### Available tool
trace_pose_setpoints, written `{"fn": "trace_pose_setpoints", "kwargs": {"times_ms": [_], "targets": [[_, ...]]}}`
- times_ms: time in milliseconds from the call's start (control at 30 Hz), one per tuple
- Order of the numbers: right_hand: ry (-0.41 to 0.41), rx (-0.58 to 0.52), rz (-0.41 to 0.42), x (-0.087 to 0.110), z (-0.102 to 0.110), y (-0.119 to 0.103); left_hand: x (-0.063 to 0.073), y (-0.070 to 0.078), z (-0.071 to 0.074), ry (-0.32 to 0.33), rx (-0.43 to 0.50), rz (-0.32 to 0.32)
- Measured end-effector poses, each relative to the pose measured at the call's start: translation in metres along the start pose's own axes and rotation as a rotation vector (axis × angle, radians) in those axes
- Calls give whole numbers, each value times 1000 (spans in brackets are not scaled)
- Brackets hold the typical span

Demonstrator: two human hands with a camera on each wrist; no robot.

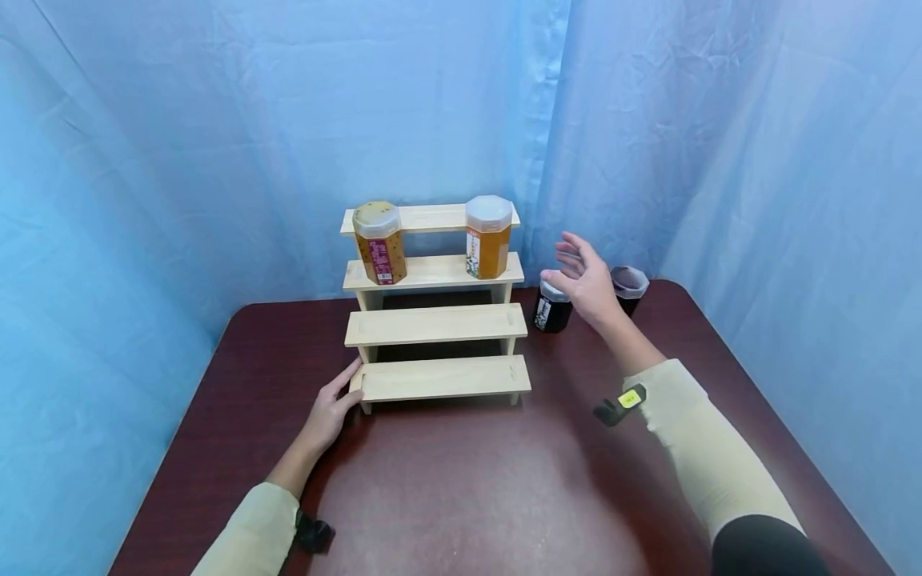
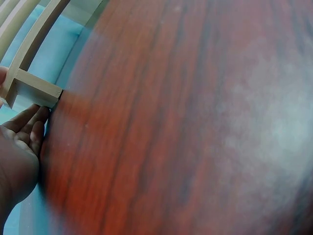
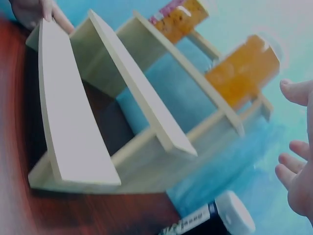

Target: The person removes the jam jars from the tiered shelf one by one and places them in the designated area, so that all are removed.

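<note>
A wooden four-step display stand (image 1: 439,378) stands on the table. My left hand (image 1: 326,414) holds the left end of its lowest step, thumb on top and the other fingers beside the support. On the third step up sit two lidded jars: a seed-flecked amber jar (image 1: 383,254) with a purple label at the left, and an orange jar (image 1: 492,254) at the right. My right hand (image 1: 585,280) is raised to the right of the stand, fingers spread and holding nothing. It overlaps a dark jar (image 1: 553,314) in the head view.
Behind my right wrist, a second dark jar (image 1: 630,286) with a pale lid is partly hidden. The dark red table (image 1: 461,496) stretches in front of the stand. Blue curtains (image 1: 274,144) hang close behind and on both sides.
</note>
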State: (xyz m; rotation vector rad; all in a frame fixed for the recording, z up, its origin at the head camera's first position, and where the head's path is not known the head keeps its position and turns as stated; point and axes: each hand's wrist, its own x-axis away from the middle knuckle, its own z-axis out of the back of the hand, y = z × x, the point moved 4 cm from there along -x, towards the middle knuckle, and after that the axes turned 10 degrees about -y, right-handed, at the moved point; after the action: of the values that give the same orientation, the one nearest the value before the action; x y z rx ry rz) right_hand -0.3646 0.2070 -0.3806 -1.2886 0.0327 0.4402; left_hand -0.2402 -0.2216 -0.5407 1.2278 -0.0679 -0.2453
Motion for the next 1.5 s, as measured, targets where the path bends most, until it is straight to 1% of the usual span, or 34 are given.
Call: {"fn": "trace_pose_setpoints", "kwargs": {"times_ms": [167,300,533,600,733,867,1000,1100,1233,1267,1500], "targets": [[-28,-10,36,-9,-17,-14,-1,-1,1,-2,-8,-5],[-50,-5,38,-18,-31,-23,-1,1,1,-7,1,-16],[-101,-14,21,-34,-52,-32,9,37,0,-35,15,32],[-105,-15,27,-38,-57,-32,10,41,0,-32,10,28],[-97,-14,23,-46,-62,-30,11,43,0,-30,3,31],[-87,-4,-8,-51,-66,-28,11,41,0,-34,-3,26],[-70,41,-38,-55,-69,-27,5,20,-1,-24,36,11],[-44,69,-49,-57,-71,-26,1,5,-2,-19,74,-22],[-5,87,-51,-58,-75,-26,0,1,-2,-17,92,-61],[3,92,-52,-58,-77,-26,0,0,-2,-15,104,-60],[76,204,-86,-59,-84,-25,0,-4,-2,-18,96,-57]]}}
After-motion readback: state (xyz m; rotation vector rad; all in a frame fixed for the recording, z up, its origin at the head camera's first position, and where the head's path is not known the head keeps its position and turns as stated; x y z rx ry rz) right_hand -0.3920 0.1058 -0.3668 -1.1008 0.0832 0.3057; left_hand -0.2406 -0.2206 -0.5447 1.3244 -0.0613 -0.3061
